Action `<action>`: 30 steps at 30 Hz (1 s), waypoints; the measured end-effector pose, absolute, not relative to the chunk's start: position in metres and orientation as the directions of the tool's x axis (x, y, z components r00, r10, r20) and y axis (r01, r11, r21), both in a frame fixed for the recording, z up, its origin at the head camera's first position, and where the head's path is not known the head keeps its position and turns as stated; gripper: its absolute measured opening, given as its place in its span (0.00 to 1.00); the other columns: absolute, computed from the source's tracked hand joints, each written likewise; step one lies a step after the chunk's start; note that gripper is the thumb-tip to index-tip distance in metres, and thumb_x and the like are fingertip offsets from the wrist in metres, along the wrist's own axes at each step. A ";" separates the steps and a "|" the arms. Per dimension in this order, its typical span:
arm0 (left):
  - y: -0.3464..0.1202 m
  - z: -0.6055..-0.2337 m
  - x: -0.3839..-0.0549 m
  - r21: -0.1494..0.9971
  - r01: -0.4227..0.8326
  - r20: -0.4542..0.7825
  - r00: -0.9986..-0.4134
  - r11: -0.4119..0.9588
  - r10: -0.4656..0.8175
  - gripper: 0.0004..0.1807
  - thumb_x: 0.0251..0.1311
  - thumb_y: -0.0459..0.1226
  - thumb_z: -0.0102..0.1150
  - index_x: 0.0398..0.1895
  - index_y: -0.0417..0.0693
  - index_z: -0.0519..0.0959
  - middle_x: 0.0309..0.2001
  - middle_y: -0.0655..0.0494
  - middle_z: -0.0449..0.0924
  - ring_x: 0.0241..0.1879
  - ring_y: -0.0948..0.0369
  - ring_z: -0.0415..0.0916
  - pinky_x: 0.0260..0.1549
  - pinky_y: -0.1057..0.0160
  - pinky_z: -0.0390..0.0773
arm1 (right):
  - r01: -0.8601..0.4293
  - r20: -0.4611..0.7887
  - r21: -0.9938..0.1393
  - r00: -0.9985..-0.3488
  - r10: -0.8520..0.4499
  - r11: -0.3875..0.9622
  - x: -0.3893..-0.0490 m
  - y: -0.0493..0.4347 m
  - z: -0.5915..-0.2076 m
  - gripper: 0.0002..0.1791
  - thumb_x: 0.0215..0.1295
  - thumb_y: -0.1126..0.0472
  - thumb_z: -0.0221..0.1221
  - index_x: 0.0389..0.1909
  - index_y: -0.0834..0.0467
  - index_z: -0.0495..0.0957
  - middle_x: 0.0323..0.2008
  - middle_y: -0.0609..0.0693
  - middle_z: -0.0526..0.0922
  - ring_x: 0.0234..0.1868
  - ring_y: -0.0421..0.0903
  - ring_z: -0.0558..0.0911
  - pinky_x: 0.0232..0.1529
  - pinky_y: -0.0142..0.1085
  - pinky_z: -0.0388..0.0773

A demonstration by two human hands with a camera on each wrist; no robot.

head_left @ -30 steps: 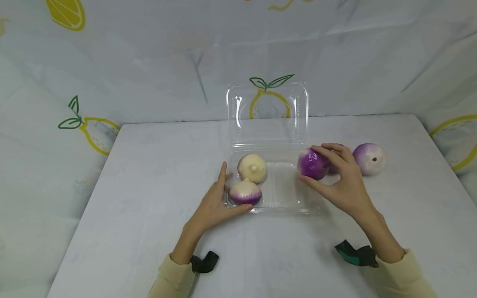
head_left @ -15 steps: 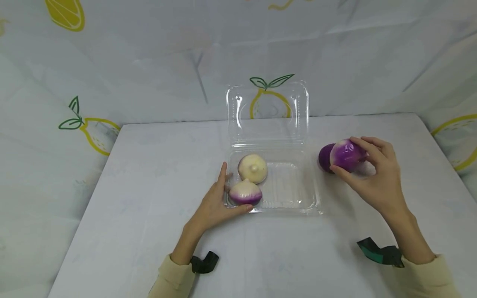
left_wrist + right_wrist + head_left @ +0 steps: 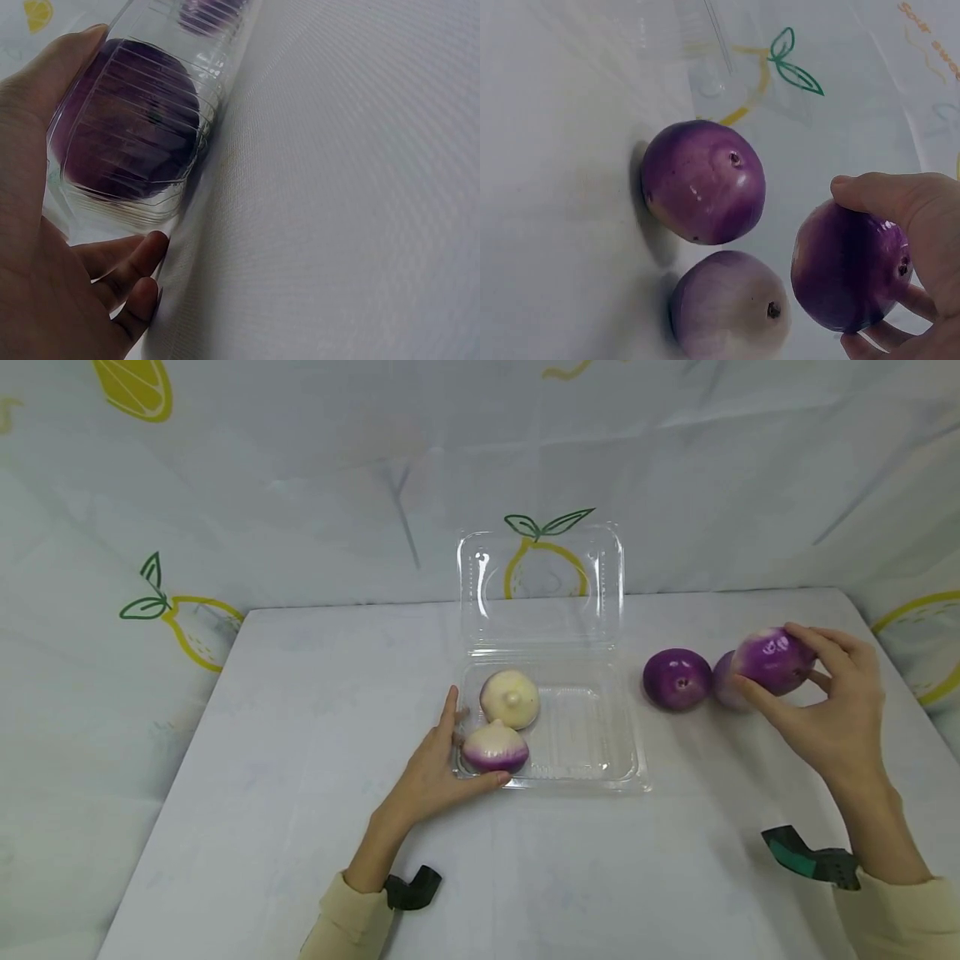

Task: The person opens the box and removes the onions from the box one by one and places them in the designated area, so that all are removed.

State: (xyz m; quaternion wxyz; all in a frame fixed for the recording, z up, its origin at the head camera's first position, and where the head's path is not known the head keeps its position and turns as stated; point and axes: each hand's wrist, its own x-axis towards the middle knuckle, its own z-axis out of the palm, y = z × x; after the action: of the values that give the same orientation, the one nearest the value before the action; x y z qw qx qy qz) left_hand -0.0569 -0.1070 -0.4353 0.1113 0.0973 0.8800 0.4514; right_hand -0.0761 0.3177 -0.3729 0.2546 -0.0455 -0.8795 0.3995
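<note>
Up at the right, my right hand (image 3: 840,710) pinches a glossy purple-and-white turnip (image 3: 775,660) between thumb and fingers. Two more turnips sit on the table beside it: a dark purple one (image 3: 677,680) and a paler one (image 3: 731,307), partly covered by the held turnip in the head view. My left hand (image 3: 435,781) holds the near left corner of a clear plastic container (image 3: 581,735), thumb along the front rim and fingers at the left side. Inside its left half lie two turnips, one with its pale tip up (image 3: 510,699) and one on its side (image 3: 495,747).
The container's hinged lid (image 3: 540,585) stands raised at the back. Behind the white table (image 3: 315,710) hangs a white cloth (image 3: 315,485) printed with lemons. A black strap piece (image 3: 412,887) sticks out from each wrist.
My right hand has carried its turnip rightward, away from the container and past the dark turnip, which now shows fully. The left hand and container have stayed in place.
</note>
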 end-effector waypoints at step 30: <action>-0.107 -0.432 -0.057 0.817 0.053 -0.126 -0.955 0.575 0.268 0.72 0.48 0.58 0.78 0.83 0.66 0.31 0.79 0.49 0.61 0.71 0.50 0.69 0.72 0.38 0.65 | 0.288 0.157 -0.719 -0.819 0.552 0.632 -0.079 0.378 -0.400 0.41 0.62 0.58 0.70 0.76 0.48 0.66 0.60 0.28 0.56 0.52 0.21 0.59 0.63 0.19 0.69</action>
State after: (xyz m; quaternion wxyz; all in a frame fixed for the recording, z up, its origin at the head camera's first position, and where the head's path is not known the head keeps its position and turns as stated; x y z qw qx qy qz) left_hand -0.0566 -0.1069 -0.4321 0.1186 0.0912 0.8794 0.4520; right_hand -0.0790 0.3784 -0.4004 0.1846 -0.2373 -0.8843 0.3572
